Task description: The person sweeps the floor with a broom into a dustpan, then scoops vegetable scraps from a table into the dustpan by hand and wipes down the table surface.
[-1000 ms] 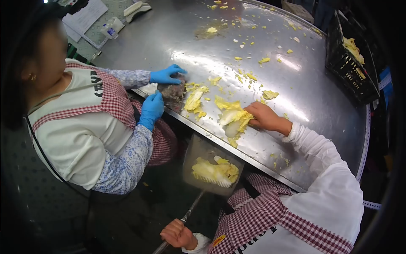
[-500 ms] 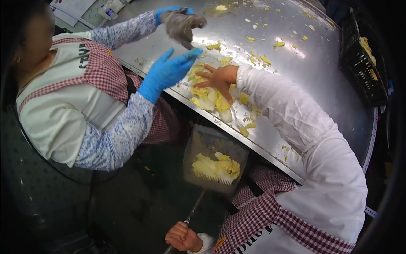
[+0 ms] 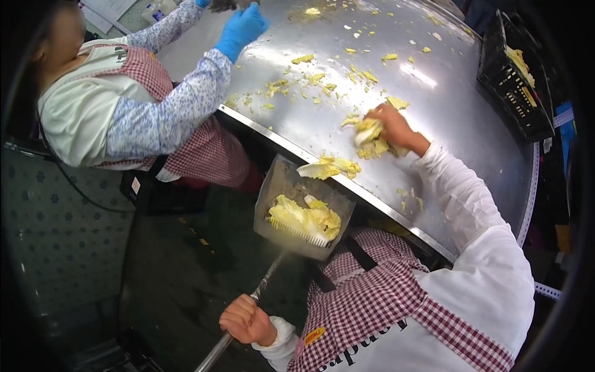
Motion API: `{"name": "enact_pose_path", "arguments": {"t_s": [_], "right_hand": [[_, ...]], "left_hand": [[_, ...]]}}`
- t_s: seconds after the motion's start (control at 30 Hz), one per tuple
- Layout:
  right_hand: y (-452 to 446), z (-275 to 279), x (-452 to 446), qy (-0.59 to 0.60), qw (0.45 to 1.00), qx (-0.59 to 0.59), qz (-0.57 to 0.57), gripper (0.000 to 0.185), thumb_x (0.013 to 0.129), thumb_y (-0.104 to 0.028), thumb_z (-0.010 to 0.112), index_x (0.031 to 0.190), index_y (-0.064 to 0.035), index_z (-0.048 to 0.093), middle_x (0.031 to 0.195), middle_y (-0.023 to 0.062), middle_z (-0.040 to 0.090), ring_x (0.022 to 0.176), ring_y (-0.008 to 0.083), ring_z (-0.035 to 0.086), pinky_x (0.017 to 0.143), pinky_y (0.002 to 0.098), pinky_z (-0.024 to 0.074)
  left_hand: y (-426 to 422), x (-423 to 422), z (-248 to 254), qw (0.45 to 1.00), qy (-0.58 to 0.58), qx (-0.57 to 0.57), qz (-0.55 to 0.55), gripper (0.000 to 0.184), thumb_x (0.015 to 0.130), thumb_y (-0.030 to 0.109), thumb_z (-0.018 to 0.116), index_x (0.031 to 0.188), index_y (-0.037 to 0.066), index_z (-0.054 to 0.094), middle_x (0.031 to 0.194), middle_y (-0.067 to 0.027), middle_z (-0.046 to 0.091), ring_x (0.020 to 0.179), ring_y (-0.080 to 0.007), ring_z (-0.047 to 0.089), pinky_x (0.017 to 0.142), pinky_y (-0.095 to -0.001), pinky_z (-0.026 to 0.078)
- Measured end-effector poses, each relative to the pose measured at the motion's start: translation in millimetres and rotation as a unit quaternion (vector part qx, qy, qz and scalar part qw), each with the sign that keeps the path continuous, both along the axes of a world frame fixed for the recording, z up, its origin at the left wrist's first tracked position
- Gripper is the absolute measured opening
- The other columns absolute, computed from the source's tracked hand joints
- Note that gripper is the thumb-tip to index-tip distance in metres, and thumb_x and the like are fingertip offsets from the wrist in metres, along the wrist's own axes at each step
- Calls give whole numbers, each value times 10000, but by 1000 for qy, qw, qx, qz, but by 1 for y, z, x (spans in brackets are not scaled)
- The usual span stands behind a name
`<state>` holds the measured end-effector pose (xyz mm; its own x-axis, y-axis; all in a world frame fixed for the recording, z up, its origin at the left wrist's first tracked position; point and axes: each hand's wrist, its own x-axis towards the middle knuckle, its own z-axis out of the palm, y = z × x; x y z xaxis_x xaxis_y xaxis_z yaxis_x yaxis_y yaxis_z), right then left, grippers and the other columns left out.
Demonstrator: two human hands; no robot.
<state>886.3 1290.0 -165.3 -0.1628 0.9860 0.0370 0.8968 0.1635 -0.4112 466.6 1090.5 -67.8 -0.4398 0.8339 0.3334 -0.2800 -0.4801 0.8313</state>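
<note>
Your right hand [image 3: 392, 127] clutches cabbage leaves [image 3: 369, 136] at the metal table [image 3: 310, 118]; your left hand [image 3: 246, 319] wraps the handle [image 3: 215, 353] of the dustpan [image 3: 273, 192], which holds more leaves [image 3: 300, 217].

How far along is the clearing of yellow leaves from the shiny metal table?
Partly done, I judge: large yellow leaves already lie in the grey plastic dustpan. In hand: the left hand grips its long metal handle; the right hand has a pale leaf clump at the table. Left: that clump, the yellow-white leaf piece at the table's edge, and small yellow scraps scattered across it.
</note>
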Motion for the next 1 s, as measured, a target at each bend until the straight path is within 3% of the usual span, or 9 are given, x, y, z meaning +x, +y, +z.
{"name": "enact_pose_path", "arguments": {"t_s": [0.27, 0.4, 0.5, 0.6, 0.7, 0.8, 0.87, 0.97, 1.0], "right_hand": [[-18, 48, -98, 280, 956, 82, 41, 259, 734, -73, 649, 984, -134, 617, 945, 63, 593, 914, 230, 537, 822, 336, 426], [-50, -11, -199, 162, 984, 70, 1, 487, 618, -29, 664, 1071, -192, 585, 993, 110, 512, 946, 307, 474, 806, 378, 424], [-95, -78, -239, 9, 999, 40, 2, 429, 795, -113, 501, 1217, -187, 487, 1181, 203, 389, 1036, 377, 422, 824, 447, 422], [-134, -76, -254, -78, 979, -161, 96, 498, 826, -123, 454, 1316, -158, 372, 1379, 291, 182, 1179, 530, 292, 770, 623, 425], [-141, -39, -244, -42, 983, -142, 111, 459, 820, -107, 464, 1276, -145, 432, 1383, 261, 221, 1168, 503, 345, 800, 556, 447], [-122, -11, -208, 83, 974, 9, 211, 334, 795, -62, 503, 1118, -110, 576, 1177, 170, 513, 1016, 327, 532, 850, 359, 456], [-107, 13, -169, 289, 942, 28, 167, 300, 814, -68, 512, 1106, -95, 577, 1076, 152, 568, 935, 287, 563, 834, 353, 458], [-90, 18, -85, 285, 952, 85, -66, 259, 847, -186, 557, 1057, -35, 573, 1080, 111, 583, 937, 267, 568, 845, 341, 445], [-83, 8, -53, 180, 955, 199, -130, 342, 825, -235, 596, 1115, -60, 549, 1137, 120, 558, 1041, 276, 527, 907, 360, 407]], "left_hand": [[-13, -14, -28, 999, -32, 26, -30, 403, 949, 231, 364, 575, 125, 256, 477, 22, 201, 403, -81, 177, 425, -236, 191], [-19, -19, -41, 999, -12, 42, -26, 414, 958, 242, 346, 570, 129, 252, 465, 24, 196, 394, -78, 165, 414, -233, 180], [-29, -20, -49, 999, -35, 34, -12, 416, 959, 245, 341, 569, 133, 254, 462, 24, 193, 390, -76, 161, 408, -231, 176], [-36, -21, -55, 999, -40, 29, -16, 419, 962, 250, 337, 568, 135, 255, 459, 24, 190, 389, -74, 157, 407, -226, 175], [-43, -20, -63, 999, -30, -7, 20, 428, 967, 263, 321, 564, 137, 250, 456, 26, 187, 390, -76, 153, 406, -224, 173], [-45, -24, -71, 999, -33, 4, 6, 430, 968, 266, 315, 564, 137, 246, 455, 25, 184, 392, -78, 153, 406, -227, 176], [-45, -23, -75, 999, -49, 13, 7, 432, 970, 264, 306, 562, 138, 241, 453, 25, 185, 395, -80, 151, 406, -229, 175], [-46, -25, -78, 999, -48, 23, 0, 441, 973, 266, 297, 555, 142, 232, 453, 24, 184, 397, -83, 148, 412, -228, 166], [-46, -23, -79, 999, -49, 24, -2, 441, 973, 266, 297, 555, 142, 232, 453, 24, 184, 397, -83, 148, 412, -228, 166]]}}
